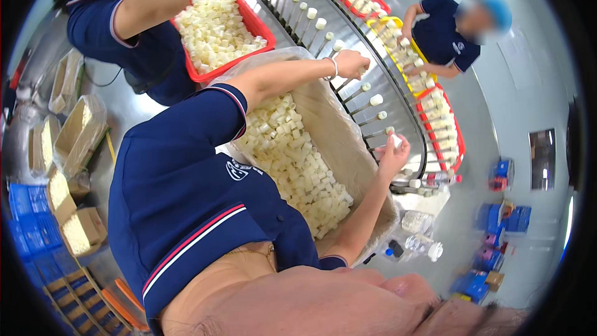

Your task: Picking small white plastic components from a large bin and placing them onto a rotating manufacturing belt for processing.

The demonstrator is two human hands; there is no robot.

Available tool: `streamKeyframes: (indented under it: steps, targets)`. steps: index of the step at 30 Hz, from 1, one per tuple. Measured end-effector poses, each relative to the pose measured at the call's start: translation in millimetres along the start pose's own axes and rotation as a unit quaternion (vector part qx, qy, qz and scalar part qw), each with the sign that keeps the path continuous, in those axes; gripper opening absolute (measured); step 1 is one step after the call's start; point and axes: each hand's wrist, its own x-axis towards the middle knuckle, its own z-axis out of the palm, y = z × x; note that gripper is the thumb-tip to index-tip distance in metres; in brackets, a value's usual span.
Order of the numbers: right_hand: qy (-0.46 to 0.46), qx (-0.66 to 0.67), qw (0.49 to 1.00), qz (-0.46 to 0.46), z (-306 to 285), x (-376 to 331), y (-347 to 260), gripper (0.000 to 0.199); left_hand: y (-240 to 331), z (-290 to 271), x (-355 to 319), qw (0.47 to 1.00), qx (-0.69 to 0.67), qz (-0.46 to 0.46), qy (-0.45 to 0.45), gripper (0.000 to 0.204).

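Note:
My left hand (350,65), with a white bracelet at its wrist, is closed at the edge of the curved conveyor line (398,96). Whatever its fingers hold is hidden. Lower along the same edge, my right hand (394,154) pinches a small white cylindrical cap (396,141) beside the rods. Thin rods stick out from the conveyor, several of them tipped with cream-white caps (376,99). Below my arms stands a large box lined with clear plastic (333,118), holding a heap of loose cream-white caps (298,162).
A red basket (264,28) full of caps stands beside a co-worker (140,43) at upper left. Across the conveyor, another person (448,37) reaches over yellow and red trays (460,134). Clear bottles (425,246) stand near the box's lower right corner.

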Motion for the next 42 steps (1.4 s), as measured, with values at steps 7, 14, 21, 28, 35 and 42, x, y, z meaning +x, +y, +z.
streamKeyframes:
  steps: [7,14,21,28,35,42]
  targets:
    - [0.089,-0.159,0.981,-0.067,-17.5,17.1,-4.1,0.025,38.6,27.6,8.3,0.996,0.058,0.067,-0.006,0.033]
    - [0.073,-0.523,0.848,-0.040,-28.5,46.5,0.2,0.039,82.5,41.5,14.5,0.979,0.141,0.139,-0.043,0.034]
    - [0.168,-0.525,0.827,-0.107,-48.7,-4.3,5.5,0.032,91.2,65.8,-73.4,0.906,0.016,0.421,0.051,0.041]
    - [-0.255,-0.480,0.766,-0.343,-1.7,-128.0,122.4,0.028,8.6,107.1,-241.7,0.897,0.134,0.316,-0.278,0.048]
    - [-0.433,-0.522,0.734,-0.004,-0.9,-200.4,181.3,0.050,-21.5,132.5,-257.8,0.781,0.195,0.180,-0.565,0.054]
    - [-0.479,-0.465,0.743,0.047,-23.6,-178.5,208.2,0.045,9.6,98.9,-204.2,0.913,-0.026,0.175,-0.369,0.054]
